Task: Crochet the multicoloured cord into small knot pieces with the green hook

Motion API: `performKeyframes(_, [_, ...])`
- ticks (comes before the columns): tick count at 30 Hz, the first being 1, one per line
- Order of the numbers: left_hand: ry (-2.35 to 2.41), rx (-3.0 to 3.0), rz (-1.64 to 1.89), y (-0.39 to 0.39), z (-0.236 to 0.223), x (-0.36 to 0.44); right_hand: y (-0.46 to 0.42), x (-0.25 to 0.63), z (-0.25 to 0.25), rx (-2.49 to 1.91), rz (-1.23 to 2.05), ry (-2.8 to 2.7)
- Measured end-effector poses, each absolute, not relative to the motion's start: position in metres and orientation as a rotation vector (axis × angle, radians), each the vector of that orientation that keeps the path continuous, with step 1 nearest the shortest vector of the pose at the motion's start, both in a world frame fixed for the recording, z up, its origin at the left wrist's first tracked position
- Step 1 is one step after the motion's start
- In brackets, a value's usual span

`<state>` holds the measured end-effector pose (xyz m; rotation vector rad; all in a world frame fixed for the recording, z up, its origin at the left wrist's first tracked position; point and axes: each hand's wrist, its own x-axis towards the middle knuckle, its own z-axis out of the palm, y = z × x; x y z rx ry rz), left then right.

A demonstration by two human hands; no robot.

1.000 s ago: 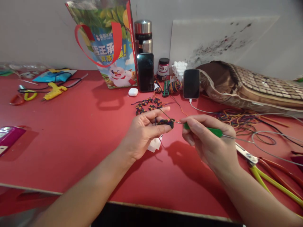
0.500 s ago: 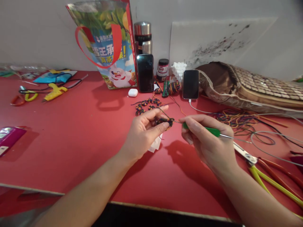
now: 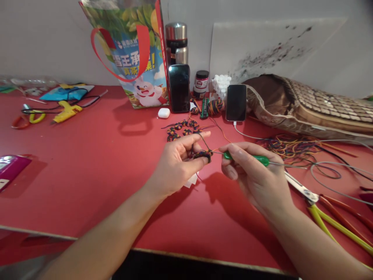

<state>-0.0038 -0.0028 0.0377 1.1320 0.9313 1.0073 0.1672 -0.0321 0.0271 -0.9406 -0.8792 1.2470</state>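
Note:
Between the thumb and fingers of my left hand (image 3: 179,163) is a small dark multicoloured crochet piece (image 3: 203,154), partly covered by the thumb. A strand of yarn runs from it up over my left index finger. My right hand (image 3: 256,175) grips a crochet hook (image 3: 261,160) by its green handle, and the thin metal shaft reaches the right end of the piece. Whether the tip sits inside a stitch is too small to tell. Behind my left hand lie several finished-looking crocheted bits (image 3: 183,125). A white paper scrap (image 3: 191,180) lies beneath that hand.
Scissors (image 3: 309,195) with red and yellow handles lie by my right forearm, near tangled yarn (image 3: 287,147). Further back stand a phone (image 3: 178,88), a charging phone (image 3: 236,103), a yarn ball (image 3: 216,106) and a paper bag (image 3: 140,58). A yellow glue gun (image 3: 67,111) lies left.
The crochet piece has tilted slightly and sits a little lower in my left fingers. My right hand has shifted slightly left with the hook, its tip still at the piece.

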Motion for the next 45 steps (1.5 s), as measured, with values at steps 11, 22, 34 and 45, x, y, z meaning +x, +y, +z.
performKeyframes(11, [0.91,1.036,1.11,0.0,0.035,-0.002,-0.031,0.169,0.024,-0.924,1.262,-0.902])
performKeyframes(22, [0.782,0.546,0.981,0.002,0.036,-0.007,-0.038,0.172,0.011,-0.87,0.706,-1.546])
performKeyframes(34, [0.8,0.732,1.16,-0.01,0.033,0.004,-0.042,0.162,0.009,-0.89,0.017,-1.806])
performKeyframes(45, [0.932,1.112,1.209,-0.013,0.039,0.0,-0.045,0.162,0.017,-0.944,0.202,-1.716])
